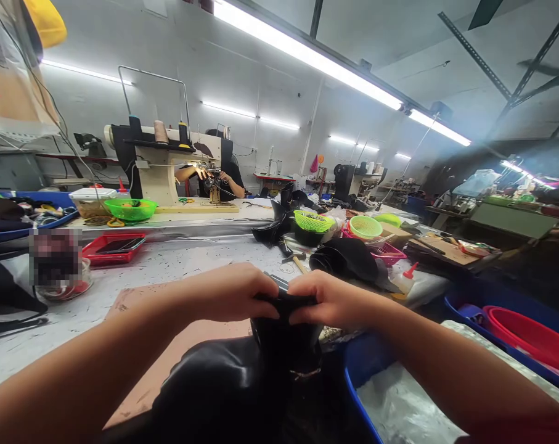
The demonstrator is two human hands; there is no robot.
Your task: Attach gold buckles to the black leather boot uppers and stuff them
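My left hand [242, 291] and my right hand [324, 298] meet close together in front of me. Between thumb and fingers, each grips the upper edge of a shiny black leather piece [286, 336], which hangs down below them. It looks like part of a boot shaft, though its full shape is hidden. More black leather [209, 370] drapes below and to the left, over a pinkish board [140, 305] on the worktable. Just beyond my hands lies a hammer [300, 265] with a wooden handle, beside a rolled black sheet [346, 259].
A red tray [113, 248], a green bowl [130, 209] and a sewing machine [168, 172] stand at left; a person works behind the machine. Green baskets [366, 227] and a red-tipped bottle [405, 280] are at right. A blue bin [353, 376] with clear plastic sits low right.
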